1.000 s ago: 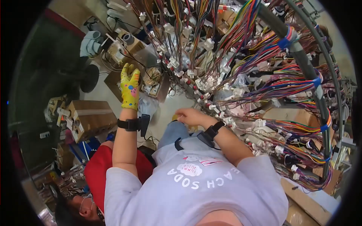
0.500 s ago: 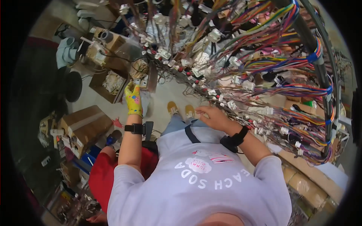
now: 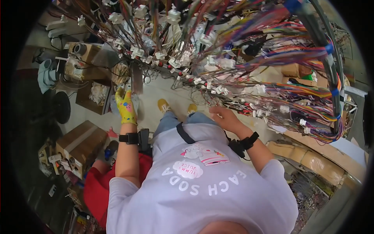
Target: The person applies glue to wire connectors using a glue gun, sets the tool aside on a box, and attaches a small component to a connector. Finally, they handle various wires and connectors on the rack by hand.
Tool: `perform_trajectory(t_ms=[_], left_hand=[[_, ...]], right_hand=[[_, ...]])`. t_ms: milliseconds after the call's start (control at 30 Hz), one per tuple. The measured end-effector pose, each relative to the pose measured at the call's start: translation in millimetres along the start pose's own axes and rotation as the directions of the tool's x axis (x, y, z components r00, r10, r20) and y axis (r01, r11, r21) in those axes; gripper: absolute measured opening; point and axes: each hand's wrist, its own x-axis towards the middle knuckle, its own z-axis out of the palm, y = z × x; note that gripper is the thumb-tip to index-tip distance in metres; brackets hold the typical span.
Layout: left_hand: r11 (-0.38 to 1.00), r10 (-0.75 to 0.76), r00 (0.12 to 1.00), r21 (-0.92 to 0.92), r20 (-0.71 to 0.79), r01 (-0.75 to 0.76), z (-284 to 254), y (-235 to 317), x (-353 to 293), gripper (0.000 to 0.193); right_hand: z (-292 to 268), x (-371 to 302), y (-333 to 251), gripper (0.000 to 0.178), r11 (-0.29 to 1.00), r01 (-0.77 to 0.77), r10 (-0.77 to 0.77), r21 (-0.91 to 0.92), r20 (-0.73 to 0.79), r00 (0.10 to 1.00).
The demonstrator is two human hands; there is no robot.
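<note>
My left hand [image 3: 126,108] wears a yellow glove with coloured spots and reaches forward at the left. Its fingers look apart and extended, beside a small grey-white fitting [image 3: 124,85] on the edge of a box; whether they touch it I cannot tell. My right hand [image 3: 228,118] is bare, hanging in front of my hip with loosely bent, parted fingers and nothing seen in it. Close beyond it hang bundles of multicoloured wire [image 3: 269,93] ending in white connectors [image 3: 220,89]. A dark curved rack bar [image 3: 333,78] carries the bundles, tied with blue bands.
An open carton [image 3: 91,97] with pale parts stands near my left hand, and a closed carton [image 3: 80,142] lies nearer. A round black stool [image 3: 61,107] is at far left. A person in red [image 3: 95,187] sits close at my left. Wrapped brown packages [image 3: 307,154] lie at right.
The surroundings have shifted left in view, and the hanging wires sit higher. My feet are farther apart than before. Both hands keep nearly the same pose.
</note>
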Motion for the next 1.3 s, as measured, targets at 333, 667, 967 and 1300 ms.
perform_trajectory(t_ms=[333, 667, 967, 1300], left_hand=[[0.98, 0.195, 0.98, -0.027, -0.029, -0.196, 53.3, 58.7, -60.0, 0.033], [0.99, 0.144, 0.98, -0.028, 0.139, -0.142, 117.4, 72.0, -144.9, 0.025], [0.993, 0.109, 0.97, -0.066, 0.215, -0.097, 137.8, 79.3, -189.8, 0.02], [0.993, 0.104, 0.977, 0.036, 0.187, -0.113, 106.7, 65.7, -209.1, 0.023]], right_hand=[[-33.1, -50.3, 116.9, 0.033, 0.968, 0.072, -0.037, 0.239, -0.151, 0.988], [-32.6, -83.8, 221.7, 0.031, 0.97, -0.048, 0.091, 0.237, -0.175, 0.98], [-19.9, -22.7, 254.2, 0.062, 0.957, -0.045, 0.185, 0.285, -0.487, 0.854], [-19.9, 79.7, 277.4, 0.044, 0.922, -0.067, 0.214, 0.38, -0.36, 0.908]])
